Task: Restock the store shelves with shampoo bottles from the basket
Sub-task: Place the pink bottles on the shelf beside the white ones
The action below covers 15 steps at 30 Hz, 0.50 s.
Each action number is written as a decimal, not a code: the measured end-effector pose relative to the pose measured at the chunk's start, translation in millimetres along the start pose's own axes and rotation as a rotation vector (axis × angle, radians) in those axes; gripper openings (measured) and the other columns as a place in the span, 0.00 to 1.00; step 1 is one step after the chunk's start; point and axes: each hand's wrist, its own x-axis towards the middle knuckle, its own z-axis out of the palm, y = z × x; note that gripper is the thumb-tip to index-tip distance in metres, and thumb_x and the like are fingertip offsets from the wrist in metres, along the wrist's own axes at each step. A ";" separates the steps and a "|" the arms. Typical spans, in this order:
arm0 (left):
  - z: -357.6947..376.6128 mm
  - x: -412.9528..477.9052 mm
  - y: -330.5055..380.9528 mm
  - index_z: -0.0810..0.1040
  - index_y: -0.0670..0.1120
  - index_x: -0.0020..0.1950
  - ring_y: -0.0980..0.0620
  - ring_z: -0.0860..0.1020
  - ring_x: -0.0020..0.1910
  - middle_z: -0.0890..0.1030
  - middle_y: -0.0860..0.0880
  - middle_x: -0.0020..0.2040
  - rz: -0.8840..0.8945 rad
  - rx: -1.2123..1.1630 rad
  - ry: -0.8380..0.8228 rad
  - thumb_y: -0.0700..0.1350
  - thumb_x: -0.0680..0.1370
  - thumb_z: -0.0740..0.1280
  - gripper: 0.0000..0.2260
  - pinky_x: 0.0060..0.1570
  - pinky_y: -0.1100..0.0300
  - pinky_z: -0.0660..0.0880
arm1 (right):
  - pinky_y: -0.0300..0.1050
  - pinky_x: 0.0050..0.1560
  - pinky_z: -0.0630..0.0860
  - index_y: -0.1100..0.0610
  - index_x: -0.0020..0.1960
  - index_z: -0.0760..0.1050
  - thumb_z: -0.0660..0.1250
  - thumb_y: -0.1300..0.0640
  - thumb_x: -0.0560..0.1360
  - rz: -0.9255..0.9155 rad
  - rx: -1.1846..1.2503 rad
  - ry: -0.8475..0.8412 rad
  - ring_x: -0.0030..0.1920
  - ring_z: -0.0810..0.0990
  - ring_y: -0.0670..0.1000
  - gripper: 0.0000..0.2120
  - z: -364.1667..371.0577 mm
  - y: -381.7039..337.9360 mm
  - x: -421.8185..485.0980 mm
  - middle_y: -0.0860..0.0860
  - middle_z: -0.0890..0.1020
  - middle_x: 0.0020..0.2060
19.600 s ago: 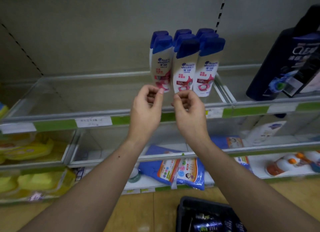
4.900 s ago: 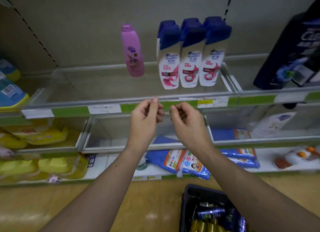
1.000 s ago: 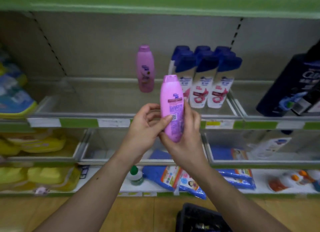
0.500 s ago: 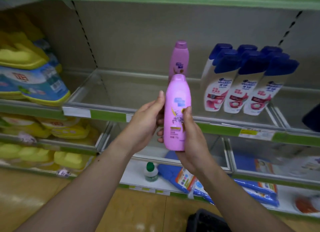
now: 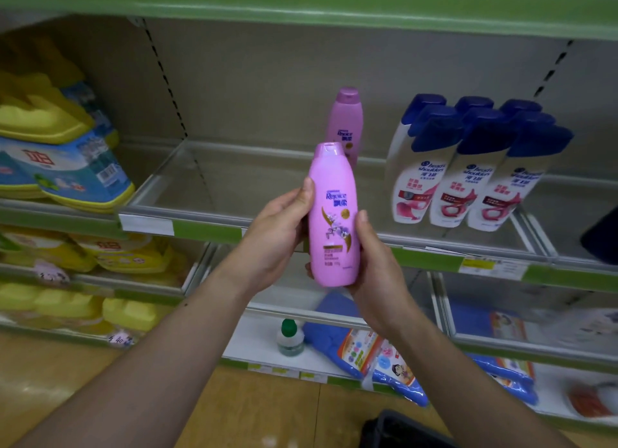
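Observation:
I hold a pink shampoo bottle upright in front of the shelf, label facing me. My left hand grips its left side and my right hand grips its right side and base. A second pink bottle stands at the back of the shelf just behind it. Several white bottles with blue caps stand in rows to the right on that shelf. A corner of the dark basket shows on the floor at the bottom edge.
Yellow and blue refill packs are stacked on the left shelves. Blue pouches and a small green-capped bottle lie on the bottom shelf. A dark bottle sits at the far right. The left part of the shampoo shelf is bare.
The pink bottle was turned so its front label faces me, and it was raised a little toward the shelf. My view shifted left.

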 end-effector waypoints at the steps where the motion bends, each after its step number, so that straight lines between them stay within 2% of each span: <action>1: 0.5 2.1 2.7 0.79 0.38 0.60 0.41 0.79 0.52 0.82 0.34 0.56 -0.024 -0.008 0.049 0.58 0.78 0.63 0.24 0.61 0.40 0.74 | 0.63 0.48 0.83 0.58 0.55 0.79 0.63 0.45 0.77 -0.007 0.026 0.008 0.47 0.84 0.60 0.17 -2.1 -1.1 -0.3 0.61 0.84 0.52; 2: 0.5 5.2 4.5 0.78 0.37 0.61 0.42 0.81 0.51 0.83 0.35 0.57 -0.051 -0.014 0.087 0.56 0.80 0.62 0.23 0.62 0.41 0.74 | 0.60 0.42 0.84 0.60 0.56 0.74 0.64 0.50 0.77 -0.016 0.044 0.011 0.43 0.84 0.61 0.14 -3.5 -2.8 -0.6 0.60 0.84 0.50; 4: -0.8 11.8 6.6 0.79 0.38 0.61 0.45 0.84 0.48 0.84 0.38 0.54 -0.121 -0.028 0.111 0.56 0.81 0.62 0.22 0.57 0.46 0.79 | 0.52 0.30 0.82 0.59 0.55 0.67 0.66 0.56 0.78 -0.033 0.045 0.001 0.31 0.83 0.63 0.11 -4.0 -7.2 -1.6 0.58 0.84 0.42; 6: -1.2 15.6 7.3 0.79 0.38 0.61 0.46 0.85 0.45 0.85 0.39 0.54 -0.202 -0.057 0.106 0.56 0.81 0.63 0.22 0.51 0.51 0.81 | 0.48 0.25 0.80 0.59 0.56 0.66 0.66 0.53 0.76 -0.076 0.041 -0.012 0.26 0.82 0.62 0.15 -3.3 -11.0 -1.7 0.59 0.85 0.39; 9: -2.0 16.0 6.0 0.81 0.40 0.57 0.49 0.85 0.39 0.86 0.42 0.47 -0.251 -0.088 0.102 0.56 0.80 0.64 0.19 0.41 0.56 0.82 | 0.45 0.24 0.78 0.59 0.60 0.67 0.67 0.50 0.77 -0.124 0.035 -0.022 0.26 0.81 0.60 0.19 -0.2 -13.4 -0.3 0.59 0.84 0.39; 11: -2.3 15.4 7.1 0.82 0.41 0.54 0.49 0.85 0.37 0.86 0.43 0.45 -0.251 -0.094 0.089 0.56 0.80 0.64 0.18 0.37 0.57 0.82 | 0.44 0.25 0.78 0.59 0.62 0.67 0.66 0.50 0.76 -0.128 0.042 -0.037 0.26 0.82 0.60 0.20 0.0 -13.9 0.2 0.59 0.85 0.39; 13: -3.3 15.5 9.3 0.81 0.40 0.56 0.48 0.85 0.39 0.86 0.41 0.47 -0.214 -0.080 0.070 0.55 0.80 0.65 0.19 0.41 0.54 0.81 | 0.45 0.25 0.79 0.58 0.63 0.67 0.67 0.50 0.76 -0.112 0.015 -0.049 0.29 0.83 0.60 0.21 -0.8 -12.4 1.2 0.58 0.85 0.40; 15: -5.5 15.4 11.1 0.80 0.41 0.60 0.48 0.83 0.40 0.86 0.41 0.49 -0.085 -0.062 0.022 0.51 0.77 0.69 0.16 0.45 0.53 0.80 | 0.46 0.28 0.80 0.56 0.63 0.69 0.71 0.52 0.75 -0.099 -0.064 -0.044 0.35 0.84 0.58 0.20 -1.8 -7.6 2.3 0.57 0.85 0.43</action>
